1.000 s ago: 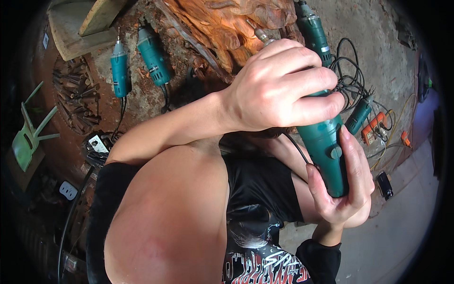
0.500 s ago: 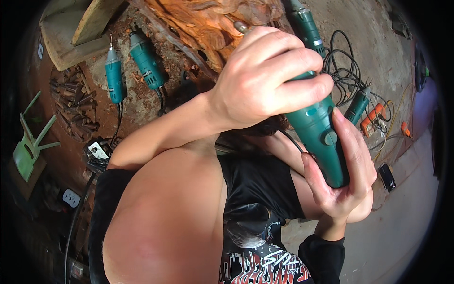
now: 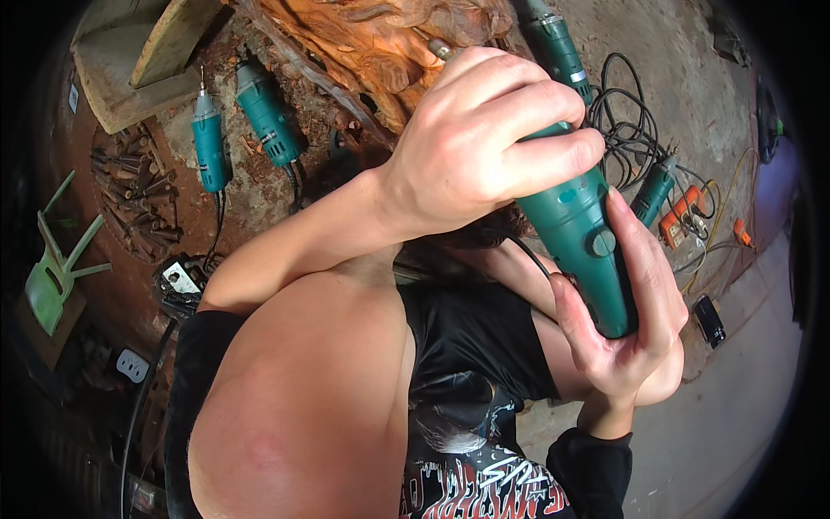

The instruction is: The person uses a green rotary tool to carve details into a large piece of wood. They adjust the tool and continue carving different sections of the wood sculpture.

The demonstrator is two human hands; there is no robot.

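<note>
My left hand is wrapped around the front half of a green electric die grinder. My right hand cups its rear end from below, thumb along the body. The tool points up and left, and its metal tip is at the carved orange wood piece at the top of the view. A black cord runs from the tool's rear across my black shirt. My bare left arm and shoulder fill the lower left.
Two green grinders lie on the dusty surface at the left and another by the wood. Tangled black cables, an orange power strip and a phone lie right. A pile of bits and a green chair are left.
Both hands and the grinder have shifted slightly up and to the left, bringing the tip closer against the wood. The grip is the same.
</note>
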